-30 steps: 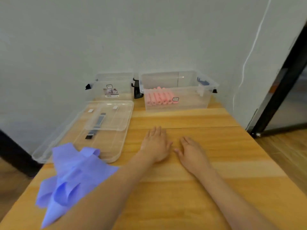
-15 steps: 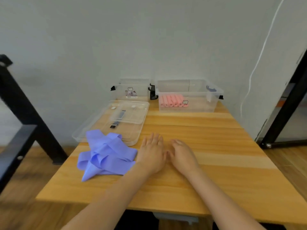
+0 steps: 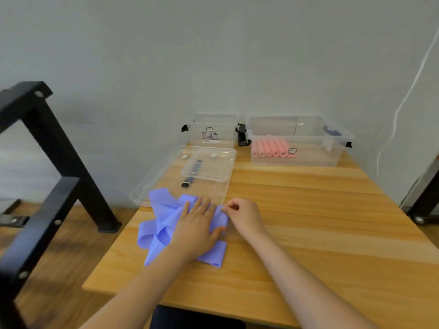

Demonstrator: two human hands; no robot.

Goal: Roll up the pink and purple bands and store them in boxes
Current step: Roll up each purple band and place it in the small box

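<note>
Purple bands (image 3: 164,224) lie in a loose, crumpled heap at the near left of the wooden surface (image 3: 308,222), none of them rolled yet, their far edge just touching the stacked clear lids (image 3: 206,172). Behind those lids stands the left box (image 3: 213,131), which looks to hold nothing but a label. The right box (image 3: 297,141) already carries a neat row of pink rolls (image 3: 270,148), so the pink half of the job seems done and stored; a dark bluish item sits at its far right corner, too small to identify. What remains, by my reading, is the whole purple share: separating each band, rolling it and boxing it. The left hand (image 3: 197,226) rests flat and spread on top of the heap, pressing it down. The right hand (image 3: 244,214) has curled fingers pinching the heap's right edge, seemingly to pull one band free.
</note>
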